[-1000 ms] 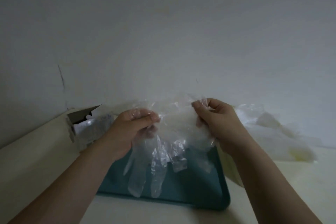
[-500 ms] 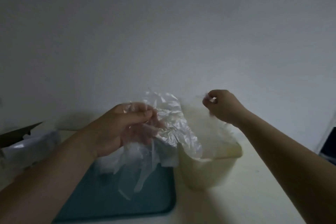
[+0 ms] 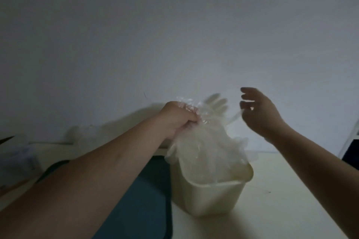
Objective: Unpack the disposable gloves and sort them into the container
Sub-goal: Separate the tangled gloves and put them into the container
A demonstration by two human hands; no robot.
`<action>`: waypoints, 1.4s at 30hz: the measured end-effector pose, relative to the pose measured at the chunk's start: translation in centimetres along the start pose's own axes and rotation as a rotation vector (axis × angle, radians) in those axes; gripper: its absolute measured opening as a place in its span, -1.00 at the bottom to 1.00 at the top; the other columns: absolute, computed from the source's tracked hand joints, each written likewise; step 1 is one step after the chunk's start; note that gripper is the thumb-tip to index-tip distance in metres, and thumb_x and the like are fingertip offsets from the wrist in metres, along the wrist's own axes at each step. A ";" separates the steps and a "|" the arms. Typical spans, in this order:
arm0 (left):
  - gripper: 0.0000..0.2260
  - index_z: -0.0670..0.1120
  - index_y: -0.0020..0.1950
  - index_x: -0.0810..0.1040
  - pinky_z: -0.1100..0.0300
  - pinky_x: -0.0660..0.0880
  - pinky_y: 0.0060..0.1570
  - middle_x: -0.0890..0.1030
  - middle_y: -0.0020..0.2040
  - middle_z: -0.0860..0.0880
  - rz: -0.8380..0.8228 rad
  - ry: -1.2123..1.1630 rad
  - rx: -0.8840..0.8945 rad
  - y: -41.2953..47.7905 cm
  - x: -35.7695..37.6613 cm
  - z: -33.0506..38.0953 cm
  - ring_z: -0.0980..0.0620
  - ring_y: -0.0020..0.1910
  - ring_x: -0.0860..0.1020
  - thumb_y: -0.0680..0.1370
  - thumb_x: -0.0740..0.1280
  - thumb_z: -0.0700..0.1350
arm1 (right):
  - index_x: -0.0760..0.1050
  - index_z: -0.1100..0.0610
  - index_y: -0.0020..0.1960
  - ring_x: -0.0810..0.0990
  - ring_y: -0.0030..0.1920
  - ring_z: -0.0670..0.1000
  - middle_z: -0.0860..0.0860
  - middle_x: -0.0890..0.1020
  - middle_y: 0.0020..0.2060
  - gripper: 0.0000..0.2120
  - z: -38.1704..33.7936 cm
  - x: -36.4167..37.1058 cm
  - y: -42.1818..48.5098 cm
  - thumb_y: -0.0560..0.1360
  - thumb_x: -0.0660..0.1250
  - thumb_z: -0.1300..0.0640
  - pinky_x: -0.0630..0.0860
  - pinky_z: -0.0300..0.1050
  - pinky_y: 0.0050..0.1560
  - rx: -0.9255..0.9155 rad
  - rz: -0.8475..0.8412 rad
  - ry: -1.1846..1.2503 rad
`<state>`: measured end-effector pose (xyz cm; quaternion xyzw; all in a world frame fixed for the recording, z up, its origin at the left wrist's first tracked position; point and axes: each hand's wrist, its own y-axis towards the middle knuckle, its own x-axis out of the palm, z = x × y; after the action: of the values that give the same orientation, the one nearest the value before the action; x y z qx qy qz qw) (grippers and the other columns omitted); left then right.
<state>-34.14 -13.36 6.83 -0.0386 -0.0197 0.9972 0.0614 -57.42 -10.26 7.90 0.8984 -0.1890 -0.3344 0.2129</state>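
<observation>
A cream plastic container (image 3: pixel 215 198) stands on the table right of centre, stuffed with clear disposable gloves (image 3: pixel 209 153). My left hand (image 3: pixel 177 120) grips the top of the glove bunch just above the container's left rim. My right hand (image 3: pixel 258 112) hovers above and right of the container with its fingers spread and relaxed; a thin strip of clear film trails near its fingertips, and whether it touches them is unclear. One glove's fingers stick up between the two hands.
A teal tray (image 3: pixel 143 200) lies left of the container, partly under my left forearm. A blurred box with packaging (image 3: pixel 13 151) sits at the far left. A plain wall rises close behind the table. A dark object shows at the right edge.
My left hand has carried the glove bunch right, over the container. My right hand, pinched shut before, has opened its fingers and moved further right. The view has swung right.
</observation>
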 end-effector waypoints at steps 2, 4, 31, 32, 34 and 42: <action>-0.78 -0.21 0.01 0.71 0.04 0.71 -0.13 0.74 -0.10 -0.19 0.045 0.111 0.019 0.7 0.8 -0.8 -0.10 -0.19 0.72 0.40 0.57 -0.38 | 0.51 0.05 0.42 0.55 0.28 -0.04 -0.01 0.60 0.32 -0.64 -0.9 -1.0 -0.5 0.67 0.20 0.22 0.43 -0.12 0.32 0.022 -0.066 0.088; -0.76 -0.19 0.03 0.70 0.12 0.68 -0.19 0.73 -0.07 -0.16 0.057 0.144 0.027 1.3 1.5 -1.7 -0.08 -0.14 0.71 0.40 0.55 -0.39 | 0.51 0.04 0.43 0.51 0.28 -0.09 -0.06 0.58 0.32 -0.68 -2.3 -0.9 -1.6 0.72 0.18 0.10 0.40 -0.09 0.41 -0.005 -0.201 0.112; -0.73 -0.07 0.14 0.68 0.07 0.47 0.12 0.59 0.08 -0.03 0.207 1.320 0.184 -9.4 -17.6 -12.8 -0.11 0.16 0.54 0.49 0.46 0.00 | 0.54 0.06 0.13 0.63 -0.08 0.04 -0.03 0.61 -0.07 -0.83 -12.5 8.3 -7.0 0.57 0.27 0.09 0.60 0.02 0.05 -0.220 -0.662 -0.897; -0.71 -0.09 0.11 0.68 0.07 0.50 0.07 0.57 0.05 -0.04 0.177 1.329 0.159 -9.6 -18.1 -13.6 -0.12 0.13 0.56 0.47 0.41 0.02 | 0.56 0.05 0.08 0.63 -0.10 0.05 -0.02 0.61 -0.10 -0.85 -13.6 9.2 -7.7 0.54 0.27 0.11 0.62 0.04 0.03 -0.240 -0.651 -0.821; -0.73 -0.09 0.01 0.64 0.04 0.54 -0.04 0.55 -0.01 -0.02 0.149 1.276 0.149 -10.1 -18.7 -14.8 -0.12 0.03 0.59 0.42 0.31 0.02 | 0.61 0.02 0.05 0.63 -0.07 0.08 -0.03 0.64 -0.08 -0.82 -15.0 11.5 -9.1 0.51 0.28 0.12 0.63 0.06 0.05 -0.263 -0.665 -0.635; -0.88 0.01 -0.14 0.71 0.04 0.57 -0.14 0.68 -0.14 0.05 0.277 1.030 0.309 -10.9 -20.3 -15.8 0.02 -0.14 0.61 0.55 0.39 -0.08 | 0.58 0.00 0.36 0.60 0.28 0.06 0.00 0.65 0.27 -0.58 -12.4 20.4 -13.0 0.55 0.24 0.18 0.51 -0.05 0.33 -0.090 -0.709 -0.173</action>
<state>-11.47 -4.56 -6.89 -0.5141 0.1647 0.8394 -0.0637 -32.04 -6.02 -0.86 0.8661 0.1318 -0.4703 0.1063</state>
